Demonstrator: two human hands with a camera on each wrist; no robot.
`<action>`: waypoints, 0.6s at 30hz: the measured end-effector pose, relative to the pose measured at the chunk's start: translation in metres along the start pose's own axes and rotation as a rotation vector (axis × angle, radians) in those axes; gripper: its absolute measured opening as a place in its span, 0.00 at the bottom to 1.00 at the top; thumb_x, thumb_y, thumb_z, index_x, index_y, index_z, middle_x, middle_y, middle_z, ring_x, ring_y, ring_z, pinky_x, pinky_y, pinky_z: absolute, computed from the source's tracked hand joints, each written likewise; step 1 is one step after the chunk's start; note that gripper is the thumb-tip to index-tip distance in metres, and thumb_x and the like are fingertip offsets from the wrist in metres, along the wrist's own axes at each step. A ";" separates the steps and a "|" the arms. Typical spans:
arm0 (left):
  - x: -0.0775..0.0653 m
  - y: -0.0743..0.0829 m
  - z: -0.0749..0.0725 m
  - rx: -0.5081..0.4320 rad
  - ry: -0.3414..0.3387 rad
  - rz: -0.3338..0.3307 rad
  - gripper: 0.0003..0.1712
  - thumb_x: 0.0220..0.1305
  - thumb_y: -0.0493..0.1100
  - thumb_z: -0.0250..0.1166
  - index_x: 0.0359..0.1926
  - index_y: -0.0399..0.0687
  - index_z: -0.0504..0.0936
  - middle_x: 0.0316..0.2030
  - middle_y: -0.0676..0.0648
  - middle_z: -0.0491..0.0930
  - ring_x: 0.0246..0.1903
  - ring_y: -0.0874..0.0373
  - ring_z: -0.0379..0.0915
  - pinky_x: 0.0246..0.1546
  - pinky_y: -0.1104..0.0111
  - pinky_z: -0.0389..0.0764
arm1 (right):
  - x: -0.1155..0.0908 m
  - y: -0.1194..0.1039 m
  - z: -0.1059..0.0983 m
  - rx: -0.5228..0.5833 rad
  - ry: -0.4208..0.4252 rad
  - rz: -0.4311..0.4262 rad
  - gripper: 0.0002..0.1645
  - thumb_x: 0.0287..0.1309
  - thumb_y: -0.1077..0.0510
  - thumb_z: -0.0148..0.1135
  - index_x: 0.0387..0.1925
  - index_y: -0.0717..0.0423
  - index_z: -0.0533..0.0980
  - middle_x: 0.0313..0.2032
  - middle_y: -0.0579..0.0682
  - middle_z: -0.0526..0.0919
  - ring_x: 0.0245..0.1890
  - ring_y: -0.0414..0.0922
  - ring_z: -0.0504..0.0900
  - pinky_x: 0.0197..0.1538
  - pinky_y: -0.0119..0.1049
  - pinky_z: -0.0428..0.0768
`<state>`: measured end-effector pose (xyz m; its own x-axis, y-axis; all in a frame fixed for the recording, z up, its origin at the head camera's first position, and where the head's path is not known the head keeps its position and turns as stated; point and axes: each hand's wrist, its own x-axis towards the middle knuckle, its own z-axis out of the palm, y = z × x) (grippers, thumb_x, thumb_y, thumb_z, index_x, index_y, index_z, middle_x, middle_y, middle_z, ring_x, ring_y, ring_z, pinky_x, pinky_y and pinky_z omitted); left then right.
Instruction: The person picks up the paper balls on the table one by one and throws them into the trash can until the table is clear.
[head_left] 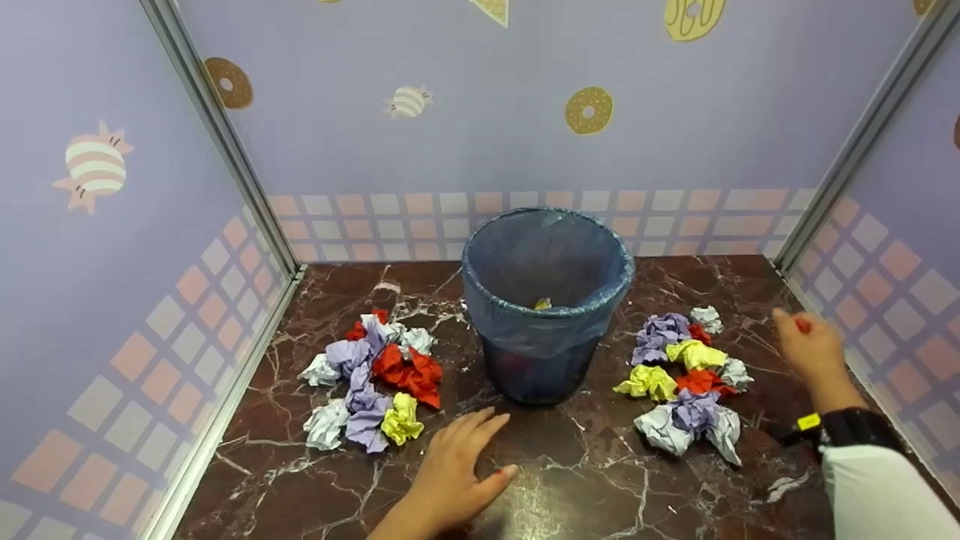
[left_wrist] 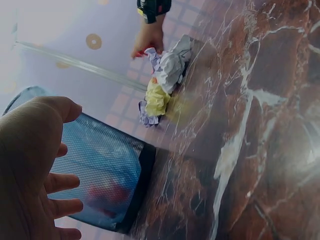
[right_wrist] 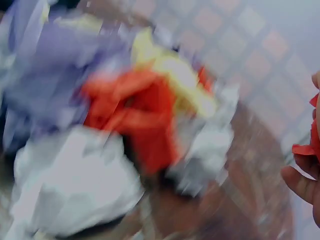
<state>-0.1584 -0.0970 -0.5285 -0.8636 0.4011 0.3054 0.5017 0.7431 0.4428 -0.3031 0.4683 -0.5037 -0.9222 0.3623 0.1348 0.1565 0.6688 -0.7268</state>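
My right hand [head_left: 814,346] is raised at the right, its fingers curled round a crumpled red paper ball [right_wrist: 314,142]; only bits of the red show between them. Just left of that hand lies a pile of crumpled paper balls, with yellow [head_left: 696,353], red [right_wrist: 131,112], white and purple ones. My left hand [head_left: 457,466] is held over the table's front with fingers spread and nothing in them. Behind it stands a mesh waste bin [head_left: 540,375] lined with a blue bag; a bit of yellow paper [head_left: 543,304] shows inside.
A second pile of paper balls, including a red one [head_left: 409,373] and a yellow one [head_left: 403,418], lies left of the bin. The dark marbled table [head_left: 600,480] is enclosed by patterned walls [head_left: 480,150] at the back and both sides.
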 end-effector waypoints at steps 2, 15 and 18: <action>-0.002 -0.003 -0.002 -0.003 0.014 -0.010 0.39 0.63 0.65 0.66 0.73 0.63 0.71 0.71 0.46 0.74 0.68 0.46 0.71 0.65 0.40 0.72 | 0.006 -0.020 -0.011 0.032 0.006 -0.003 0.25 0.73 0.41 0.51 0.27 0.55 0.67 0.21 0.42 0.71 0.22 0.40 0.70 0.25 0.35 0.71; -0.007 -0.024 -0.026 -0.024 0.086 -0.152 0.40 0.64 0.64 0.67 0.74 0.62 0.70 0.73 0.45 0.72 0.71 0.42 0.68 0.69 0.37 0.68 | 0.044 -0.156 -0.065 0.007 -0.033 -0.165 0.21 0.63 0.51 0.57 0.19 0.46 0.59 0.16 0.38 0.60 0.17 0.38 0.63 0.22 0.33 0.67; -0.010 -0.030 -0.029 -0.024 0.135 -0.172 0.39 0.62 0.62 0.69 0.73 0.60 0.72 0.72 0.45 0.73 0.70 0.41 0.70 0.67 0.36 0.69 | 0.048 -0.189 -0.061 -0.044 0.001 -0.269 0.22 0.61 0.52 0.58 0.17 0.48 0.58 0.14 0.38 0.58 0.16 0.38 0.60 0.21 0.35 0.63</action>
<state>-0.1637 -0.1390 -0.5206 -0.9231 0.1930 0.3326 0.3498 0.7806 0.5180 -0.3553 0.3993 -0.3187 -0.9325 0.1680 0.3196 -0.0789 0.7689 -0.6345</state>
